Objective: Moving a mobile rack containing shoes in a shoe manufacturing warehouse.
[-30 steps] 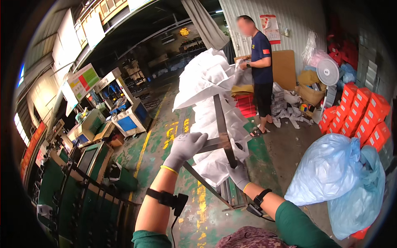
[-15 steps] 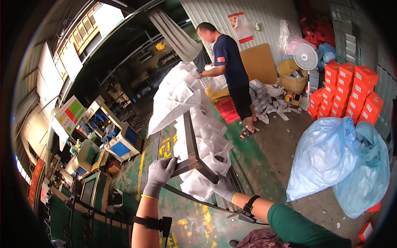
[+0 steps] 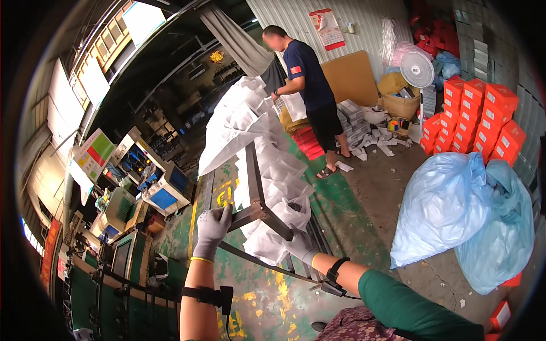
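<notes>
The white-gloved left hand point(image 3: 212, 228) is closed around the left end of a dark, angular metal frame point(image 3: 254, 177); the right hand point(image 3: 299, 246) grips its right end. Beyond the near bars rise crumpled white soft bundles point(image 3: 277, 162). A person in a dark shirt point(image 3: 306, 71) stands farther off; translucent blue plastic sacks point(image 3: 446, 207) lie right.

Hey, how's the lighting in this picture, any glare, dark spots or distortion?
Head view, glare: white rectangular panel at upper left nearly blown out; crumpled white fabric bundles on the dark grey metal cart bright, folds visible. Head view, shadow: deep left of the long grey curtain. Head view, distortion: fisheye rounds the picture, leaving black corners.
</notes>
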Tool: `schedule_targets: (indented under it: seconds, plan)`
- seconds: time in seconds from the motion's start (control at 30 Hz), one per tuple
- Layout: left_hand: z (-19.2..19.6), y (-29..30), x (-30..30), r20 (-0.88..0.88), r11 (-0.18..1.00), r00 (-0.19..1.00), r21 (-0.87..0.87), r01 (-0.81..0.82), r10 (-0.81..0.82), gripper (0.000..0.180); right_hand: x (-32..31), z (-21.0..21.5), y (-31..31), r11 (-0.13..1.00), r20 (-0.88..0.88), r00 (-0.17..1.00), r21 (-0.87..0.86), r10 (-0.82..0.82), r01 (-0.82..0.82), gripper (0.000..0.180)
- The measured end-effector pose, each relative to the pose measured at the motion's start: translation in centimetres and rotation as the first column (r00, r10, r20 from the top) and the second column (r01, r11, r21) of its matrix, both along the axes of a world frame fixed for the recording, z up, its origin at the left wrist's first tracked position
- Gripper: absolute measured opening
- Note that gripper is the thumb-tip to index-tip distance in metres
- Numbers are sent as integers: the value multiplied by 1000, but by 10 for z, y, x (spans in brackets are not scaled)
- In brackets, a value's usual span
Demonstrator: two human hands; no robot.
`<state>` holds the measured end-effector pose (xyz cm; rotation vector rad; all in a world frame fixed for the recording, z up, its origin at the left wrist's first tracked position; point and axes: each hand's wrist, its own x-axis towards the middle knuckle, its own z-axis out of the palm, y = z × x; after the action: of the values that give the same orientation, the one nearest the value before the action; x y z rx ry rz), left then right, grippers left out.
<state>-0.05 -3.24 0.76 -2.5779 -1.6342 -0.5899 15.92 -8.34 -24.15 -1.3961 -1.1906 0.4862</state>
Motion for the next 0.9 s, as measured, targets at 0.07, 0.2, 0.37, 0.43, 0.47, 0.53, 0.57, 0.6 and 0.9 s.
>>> schedule_targets:
  seconds: [0.07,0.2,0.37,0.43,0.47,0.53,0.57,0.6,0.9]
  plan:
    - [-2,-1,-6,12,1000,1000,-1,-4,4,50,-3,8,-4,999,-32,999,-20,40,-41,23]
    - [4,-2,0,43,999,999,-50,-5,7,50,-1,2,4,1000,-22,1000,-10,-6,6,25]
    - [-1,-5,-2,43,1000,999,4,-19,19,46,-2,1,-4,992,-61,996,-104,61,-68,27]
    - [2,-7,4,22,1000,1000,-6,-20,20,45,0,-4,0,999,2,1000,36,-24,24,24]
    - [0,-6,8,22,1000,1000,-3,-12,12,45,3,-8,0,998,3,1000,-57,-5,5,23]
    - [-3,-3,-1,18,999,1000,42,-1,1,46,-3,1,-5,996,-37,999,-87,16,-19,24]
    - [-8,-2,-8,40,999,999,45,-9,8,46,-5,6,-6,992,-70,997,-122,36,-45,25]
    - [-4,-5,-3,48,1000,999,11,-13,12,46,-2,6,-4,992,-63,997,-123,33,-41,25]
    - [1,-8,5,83,999,996,-41,-8,11,47,2,4,-7,1000,-9,1000,-26,-6,6,24]
